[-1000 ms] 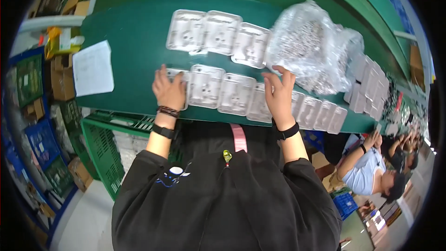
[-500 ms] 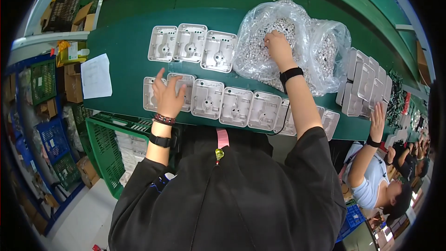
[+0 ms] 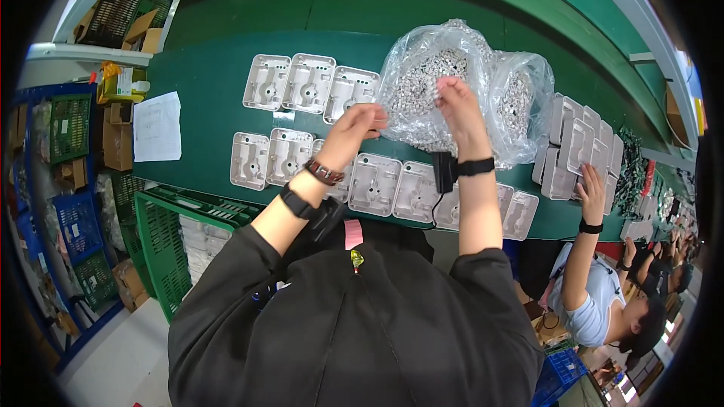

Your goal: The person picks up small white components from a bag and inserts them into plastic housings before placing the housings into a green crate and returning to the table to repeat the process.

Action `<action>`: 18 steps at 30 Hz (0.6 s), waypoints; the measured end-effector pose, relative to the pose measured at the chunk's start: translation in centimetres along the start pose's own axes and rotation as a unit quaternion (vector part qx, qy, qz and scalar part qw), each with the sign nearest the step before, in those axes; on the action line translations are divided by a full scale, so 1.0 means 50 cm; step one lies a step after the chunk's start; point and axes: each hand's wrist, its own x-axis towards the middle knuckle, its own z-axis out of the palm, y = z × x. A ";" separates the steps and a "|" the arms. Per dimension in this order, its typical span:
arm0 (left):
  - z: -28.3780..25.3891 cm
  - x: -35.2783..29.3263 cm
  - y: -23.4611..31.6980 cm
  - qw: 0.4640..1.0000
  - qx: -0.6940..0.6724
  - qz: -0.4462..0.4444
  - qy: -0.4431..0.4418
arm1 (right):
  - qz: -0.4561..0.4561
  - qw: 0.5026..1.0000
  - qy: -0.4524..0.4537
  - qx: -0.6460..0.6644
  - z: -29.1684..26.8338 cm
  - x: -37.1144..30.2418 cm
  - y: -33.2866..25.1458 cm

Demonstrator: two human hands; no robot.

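My right hand [image 3: 460, 109] is raised over the open clear plastic bag [image 3: 407, 83] of small silvery metal parts. Its fingers are drawn together in a pinch, and whatever lies between them is too small to make out. To its left, my left hand [image 3: 356, 130] hovers between the two rows of grey-white housings, loosely curled with thumb and fingers apart; no object shows in it. Beneath it a housing [image 3: 351, 89] of the far row is partly covered. The near row includes a housing [image 3: 375, 185] with round holes and raised posts inside.
A second bag [image 3: 520, 98] of parts adjoins the first. Stacked housings [image 3: 581, 143] stand at the right, touched by another person's hand [image 3: 593, 192]. A paper sheet [image 3: 157, 128] lies at the left; a green crate [image 3: 162, 256] stands below the table edge.
My right hand has lifted out of the bag's parts and come nearer to me. My left hand has moved right, from the near row's left end toward the bag, its fingers less spread.
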 end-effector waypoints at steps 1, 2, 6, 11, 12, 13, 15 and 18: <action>0.016 0.012 0.006 0.995 -0.090 -0.051 -0.002 | -0.002 1.000 -0.001 -0.003 0.025 -0.026 -0.006; 0.029 0.020 0.011 0.994 -0.093 -0.050 -0.004 | -0.017 0.997 -0.026 -0.074 0.050 -0.055 -0.010; 0.054 0.024 0.032 0.945 -0.270 -0.163 -0.086 | -0.035 0.976 -0.040 -0.209 0.128 -0.127 -0.024; 0.039 0.005 0.035 0.937 -0.280 -0.165 -0.130 | -0.078 0.965 0.014 -0.248 0.149 -0.148 -0.037; 0.032 0.004 0.034 0.941 -0.264 -0.154 -0.144 | -0.079 0.965 0.012 -0.250 0.147 -0.148 -0.036; 0.025 0.003 0.033 0.945 -0.248 -0.143 -0.157 | -0.071 0.971 0.009 -0.229 0.139 -0.147 -0.032; 0.015 0.002 0.033 0.946 -0.242 -0.146 -0.156 | -0.055 0.981 0.000 -0.185 0.130 -0.144 -0.024; -0.001 0.000 0.028 0.948 -0.227 -0.155 -0.158 | -0.100 0.917 -0.002 -0.386 0.156 -0.150 0.009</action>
